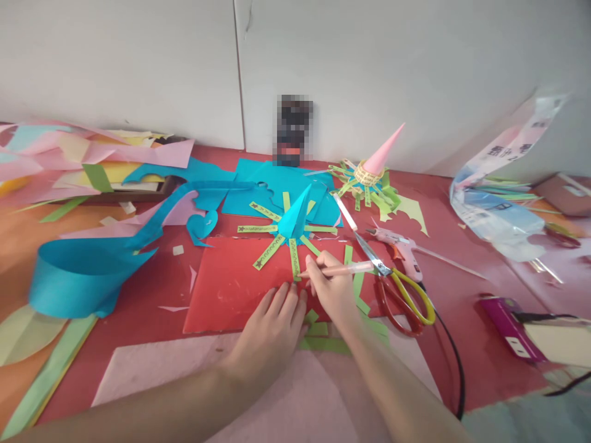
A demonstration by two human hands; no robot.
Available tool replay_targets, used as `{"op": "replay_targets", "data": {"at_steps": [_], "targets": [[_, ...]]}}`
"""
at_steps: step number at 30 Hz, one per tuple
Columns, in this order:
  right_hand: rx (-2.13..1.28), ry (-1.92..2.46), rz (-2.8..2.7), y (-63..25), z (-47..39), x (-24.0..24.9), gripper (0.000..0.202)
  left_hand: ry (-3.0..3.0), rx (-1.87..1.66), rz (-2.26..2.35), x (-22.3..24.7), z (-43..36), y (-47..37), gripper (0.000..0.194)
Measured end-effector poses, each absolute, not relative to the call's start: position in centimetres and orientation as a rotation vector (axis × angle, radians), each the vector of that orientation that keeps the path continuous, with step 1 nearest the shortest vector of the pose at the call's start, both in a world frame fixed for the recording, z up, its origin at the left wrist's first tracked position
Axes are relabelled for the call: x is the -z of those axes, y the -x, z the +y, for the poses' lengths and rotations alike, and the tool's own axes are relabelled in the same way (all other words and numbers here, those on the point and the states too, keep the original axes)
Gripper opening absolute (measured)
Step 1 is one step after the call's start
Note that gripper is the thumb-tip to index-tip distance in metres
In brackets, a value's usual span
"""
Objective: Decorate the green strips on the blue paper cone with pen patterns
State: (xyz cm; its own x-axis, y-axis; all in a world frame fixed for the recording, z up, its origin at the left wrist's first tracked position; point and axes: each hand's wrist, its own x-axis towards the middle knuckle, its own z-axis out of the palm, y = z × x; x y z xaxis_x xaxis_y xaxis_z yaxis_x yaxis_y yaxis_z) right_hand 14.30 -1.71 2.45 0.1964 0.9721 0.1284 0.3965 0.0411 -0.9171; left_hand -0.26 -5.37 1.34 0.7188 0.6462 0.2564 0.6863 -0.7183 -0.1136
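Note:
My right hand (333, 294) is closed around a brownish pen (348, 269), its tip touching the lower end of a green paper strip (294, 255). My left hand (276, 320) lies flat on the red board (215, 289) just below that strip, fingers stretched out and holding nothing. Several green strips fan out from under a blue paper cone (294, 215). Some strips carry dark drawn curls, and two visibly end in a star. Loose green strips (318, 329) lie beside and under my hands.
Scissors (392, 286) and a pink glue gun (404, 251) lie to the right, before a purple power strip (510, 329). A pink cone (383, 151) on green strips stands behind. Blue curled paper (76, 277) and paper scraps (152, 154) are at left.

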Motion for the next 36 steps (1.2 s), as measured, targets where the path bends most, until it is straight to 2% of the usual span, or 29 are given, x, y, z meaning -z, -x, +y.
{"op": "replay_targets", "data": {"at_steps": [21,36], "targets": [[-0.658,1.568,-1.354,-14.41,-1.64,-2.33,0.033,2.718,0.298,-1.066,-1.26,-5.36,0.23,0.04],[-0.7,1.528,-1.372,-14.3,-1.74,-2.41,0.034,2.715,0.324,-1.061,-1.38,-5.27,0.25,0.039]]}}
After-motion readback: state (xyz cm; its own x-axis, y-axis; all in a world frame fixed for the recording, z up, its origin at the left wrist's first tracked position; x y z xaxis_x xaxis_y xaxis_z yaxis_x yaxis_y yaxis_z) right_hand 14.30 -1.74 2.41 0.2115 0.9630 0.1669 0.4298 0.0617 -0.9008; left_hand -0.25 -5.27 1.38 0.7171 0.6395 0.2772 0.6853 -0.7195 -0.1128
